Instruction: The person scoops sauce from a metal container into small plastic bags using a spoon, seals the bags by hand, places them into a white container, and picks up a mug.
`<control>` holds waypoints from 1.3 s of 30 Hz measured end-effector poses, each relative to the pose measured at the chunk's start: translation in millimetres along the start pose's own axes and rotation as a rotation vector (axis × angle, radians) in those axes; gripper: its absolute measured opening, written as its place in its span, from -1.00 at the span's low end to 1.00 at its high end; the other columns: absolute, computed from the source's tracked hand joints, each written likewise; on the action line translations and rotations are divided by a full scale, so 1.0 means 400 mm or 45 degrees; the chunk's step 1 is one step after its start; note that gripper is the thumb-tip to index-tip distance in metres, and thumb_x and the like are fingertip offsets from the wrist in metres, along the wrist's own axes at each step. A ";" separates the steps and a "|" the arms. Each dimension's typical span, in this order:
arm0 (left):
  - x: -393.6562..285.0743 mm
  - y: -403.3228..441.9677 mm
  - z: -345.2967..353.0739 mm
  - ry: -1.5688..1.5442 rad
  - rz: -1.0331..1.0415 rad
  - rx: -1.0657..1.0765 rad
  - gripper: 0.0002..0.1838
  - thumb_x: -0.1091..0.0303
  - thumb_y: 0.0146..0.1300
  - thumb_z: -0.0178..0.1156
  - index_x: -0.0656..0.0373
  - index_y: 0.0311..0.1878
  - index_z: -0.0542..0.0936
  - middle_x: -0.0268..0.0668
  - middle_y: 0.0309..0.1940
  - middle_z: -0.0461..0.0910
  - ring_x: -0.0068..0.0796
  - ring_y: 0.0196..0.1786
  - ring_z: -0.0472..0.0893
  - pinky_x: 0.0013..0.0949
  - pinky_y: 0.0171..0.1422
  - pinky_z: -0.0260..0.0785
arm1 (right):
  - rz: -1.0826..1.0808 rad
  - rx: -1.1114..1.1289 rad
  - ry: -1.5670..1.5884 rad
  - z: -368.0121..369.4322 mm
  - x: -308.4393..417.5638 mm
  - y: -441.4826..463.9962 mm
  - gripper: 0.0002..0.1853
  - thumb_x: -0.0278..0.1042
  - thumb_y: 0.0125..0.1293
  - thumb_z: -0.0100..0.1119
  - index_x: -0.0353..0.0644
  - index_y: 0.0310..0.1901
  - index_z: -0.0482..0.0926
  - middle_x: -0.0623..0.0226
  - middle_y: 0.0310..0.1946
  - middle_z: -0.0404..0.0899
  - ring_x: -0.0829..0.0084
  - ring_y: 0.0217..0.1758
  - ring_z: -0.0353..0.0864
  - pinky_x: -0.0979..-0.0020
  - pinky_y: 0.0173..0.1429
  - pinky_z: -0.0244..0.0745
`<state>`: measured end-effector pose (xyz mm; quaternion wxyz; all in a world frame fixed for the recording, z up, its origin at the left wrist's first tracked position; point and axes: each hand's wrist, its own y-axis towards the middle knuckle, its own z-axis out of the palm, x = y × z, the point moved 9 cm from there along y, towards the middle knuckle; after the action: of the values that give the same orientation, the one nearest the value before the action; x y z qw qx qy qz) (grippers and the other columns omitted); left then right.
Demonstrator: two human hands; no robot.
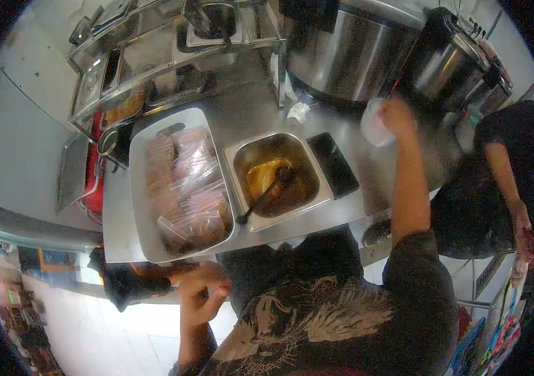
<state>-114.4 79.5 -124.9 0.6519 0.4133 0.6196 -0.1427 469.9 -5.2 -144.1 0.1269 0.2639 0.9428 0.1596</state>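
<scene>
My right hand (398, 118) is closed around a whitish, translucent plastic cup (374, 127) over the steel counter, in front of the large steel pot. My left hand (203, 293) hangs below the counter's front edge with its fingers curled and nothing visible in them. Beyond that hand stands a white plastic tub (139, 188) full of clear plastic bags (195, 169) with brownish contents. Right of the tub is a square steel pan (237, 152) of brown sauce. A black-handled ladle (265, 199) leans in it, its head in the sauce.
A black lid or tray (334, 164) lies beside the pan. A crumpled white tissue (299, 112) is behind it. Large steel pots (357, 56) and a metal rack (185, 61) with pans line the back. Another person's arm (506, 175) is at the right.
</scene>
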 end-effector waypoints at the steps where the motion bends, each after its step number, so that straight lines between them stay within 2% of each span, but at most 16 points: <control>1: 0.002 0.001 0.001 0.001 0.014 0.015 -0.74 0.22 0.28 0.38 0.25 -0.33 0.65 -0.21 -0.47 0.66 -0.31 -0.41 0.58 -0.26 -0.23 0.38 | 0.079 0.025 -0.015 -0.023 0.004 -0.007 -0.65 -0.05 0.12 0.27 -0.22 -0.35 0.75 -0.01 -0.30 0.72 -0.06 -0.19 0.69 -0.03 -0.03 0.58; 4: 0.002 -0.010 0.004 0.007 -0.051 0.013 -0.76 0.24 0.29 0.37 0.25 -0.33 0.66 -0.21 -0.47 0.66 -0.31 -0.40 0.59 -0.26 -0.22 0.39 | -0.111 -0.188 -0.005 0.057 -0.046 0.027 -0.72 -0.16 0.26 0.27 -0.25 -0.33 0.71 0.01 -0.35 0.71 0.06 -0.21 0.72 0.09 -0.14 0.58; 5: 0.004 -0.012 0.002 0.012 -0.085 0.008 -0.77 0.25 0.29 0.37 0.24 -0.33 0.66 -0.21 -0.47 0.66 -0.31 -0.40 0.59 -0.26 -0.22 0.40 | 0.039 -0.125 0.146 0.039 -0.081 0.015 -0.74 -0.20 0.24 0.30 -0.27 -0.31 0.70 0.05 -0.36 0.69 0.10 -0.24 0.68 0.14 -0.12 0.55; 7: 0.008 -0.011 0.003 0.026 -0.068 0.033 -0.79 0.27 0.29 0.36 0.25 -0.32 0.66 -0.21 -0.46 0.66 -0.31 -0.38 0.60 -0.26 -0.20 0.41 | 0.360 -0.048 0.434 -0.198 0.012 -0.016 -0.77 -0.28 0.18 0.38 -0.30 -0.28 0.67 0.12 -0.38 0.64 0.20 -0.30 0.60 0.24 -0.09 0.50; 10: 0.013 -0.014 0.006 0.014 -0.063 0.030 -0.81 0.30 0.29 0.35 0.25 -0.30 0.66 -0.20 -0.45 0.67 -0.31 -0.37 0.60 -0.26 -0.20 0.41 | 0.656 -0.244 0.761 -0.255 -0.011 -0.040 -0.80 -0.36 0.23 0.31 -0.35 -0.41 0.61 0.11 -0.50 0.55 0.26 -0.43 0.53 0.27 -0.22 0.45; 13: 0.019 -0.017 0.004 0.014 -0.047 0.041 -0.81 0.29 0.29 0.34 0.25 -0.28 0.67 -0.19 -0.43 0.67 -0.31 -0.36 0.61 -0.26 -0.20 0.42 | 0.775 -0.376 0.763 -0.305 0.004 -0.045 -0.76 -0.39 0.28 0.28 -0.36 -0.47 0.55 0.13 -0.57 0.45 0.30 -0.46 0.48 0.25 -0.26 0.42; 16: 0.015 -0.013 0.012 -0.010 -0.043 0.035 -0.79 0.27 0.29 0.34 0.25 -0.27 0.67 -0.18 -0.40 0.67 -0.31 -0.36 0.62 -0.27 -0.21 0.42 | 0.490 -0.366 0.380 -0.268 -0.020 -0.029 -0.74 -0.40 0.32 0.27 -0.36 -0.47 0.49 0.18 -0.61 0.34 0.33 -0.46 0.41 0.29 -0.26 0.36; 19: 0.022 -0.014 0.019 -0.022 -0.062 0.085 -0.77 0.26 0.30 0.34 0.26 -0.27 0.67 -0.18 -0.38 0.68 -0.32 -0.37 0.63 -0.30 -0.23 0.42 | 0.390 -0.756 0.152 -0.331 0.021 -0.061 -0.71 -0.36 0.37 0.27 -0.35 -0.45 0.48 0.25 -0.60 0.30 0.34 -0.43 0.35 0.32 -0.19 0.32; 22: 0.010 0.003 0.044 -0.016 -0.091 0.143 -0.78 0.26 0.29 0.34 0.27 -0.24 0.66 -0.18 -0.39 0.68 -0.32 -0.37 0.64 -0.31 -0.24 0.44 | 0.537 -0.975 1.176 -0.456 0.133 -0.137 -0.69 -0.31 0.40 0.27 -0.28 -0.46 0.51 0.14 -0.47 0.47 0.29 -0.39 0.41 0.09 -0.08 0.32; 24: 0.018 -0.002 0.064 -0.019 -0.154 0.138 -0.78 0.31 0.26 0.36 0.27 -0.15 0.65 -0.18 -0.40 0.67 -0.29 -0.36 0.66 -0.28 -0.21 0.47 | 0.202 -0.934 1.408 -0.470 0.203 -0.174 -0.75 -0.25 0.42 0.23 -0.30 -0.30 0.62 0.18 -0.44 0.64 0.27 -0.31 0.65 0.32 -0.21 0.51; 26: 0.005 0.025 0.107 -0.109 -0.086 0.160 -0.69 0.32 0.24 0.38 0.26 -0.01 0.63 -0.17 -0.30 0.66 -0.28 -0.23 0.65 -0.26 -0.08 0.48 | 0.124 -0.772 1.693 -0.469 0.322 -0.231 -0.73 -0.25 0.50 0.17 -0.31 -0.25 0.50 0.37 -0.47 0.51 0.46 -0.39 0.48 0.46 -0.25 0.41; 28: -0.025 0.063 0.144 -0.190 -0.126 0.119 -0.64 0.27 0.25 0.40 0.25 0.03 0.62 -0.16 -0.17 0.62 -0.25 -0.14 0.63 -0.19 -0.01 0.48 | -0.385 -0.555 2.128 -0.500 0.502 -0.297 -0.87 -0.40 0.41 0.28 -0.29 -0.20 0.65 0.34 -0.45 0.63 0.58 -0.50 0.53 0.55 -0.41 0.40; 30: -0.047 0.082 0.173 -0.156 -0.007 0.051 -0.67 0.33 0.24 0.41 0.25 0.01 0.62 -0.16 -0.19 0.63 -0.23 -0.16 0.64 -0.20 -0.03 0.48 | -0.693 -0.224 1.981 -0.552 0.663 -0.344 -0.84 -0.41 0.34 0.36 -0.31 -0.23 0.60 0.15 -0.36 0.68 0.44 -0.42 0.64 0.49 -0.35 0.51; 33: -0.041 0.066 0.172 0.031 0.064 0.073 -0.73 0.42 0.24 0.39 0.26 -0.02 0.62 -0.14 -0.23 0.65 -0.20 -0.19 0.66 -0.23 -0.06 0.49 | -0.781 -0.133 2.175 -0.523 0.765 -0.400 -0.74 -0.51 0.29 0.40 -0.35 -0.02 0.60 0.02 -0.23 0.66 0.35 -0.37 0.67 0.38 -0.30 0.58; 35: -0.024 0.053 0.169 0.118 0.040 0.074 -0.78 0.48 0.26 0.36 0.26 -0.05 0.61 -0.12 -0.26 0.66 -0.18 -0.22 0.67 -0.25 -0.09 0.50 | -0.815 -0.043 1.970 -0.504 0.787 -0.420 -0.71 -0.50 0.33 0.36 -0.29 0.06 0.61 0.04 -0.17 0.65 0.30 -0.30 0.69 0.36 -0.26 0.58; 39: 0.006 0.031 0.130 0.127 -0.041 0.041 -0.85 0.54 0.31 0.28 0.27 -0.08 0.60 -0.11 -0.29 0.66 -0.20 -0.25 0.67 -0.29 -0.13 0.49 | -0.944 0.199 1.767 -0.485 0.830 -0.427 -0.77 -0.47 0.37 0.31 -0.24 0.03 0.62 0.12 -0.15 0.64 0.26 -0.23 0.69 0.34 -0.23 0.58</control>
<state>-69.3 50.6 -128.4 0.6111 0.4204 0.6554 -0.1423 53.9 -10.4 -80.4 -0.4641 -0.2192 0.8416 0.1684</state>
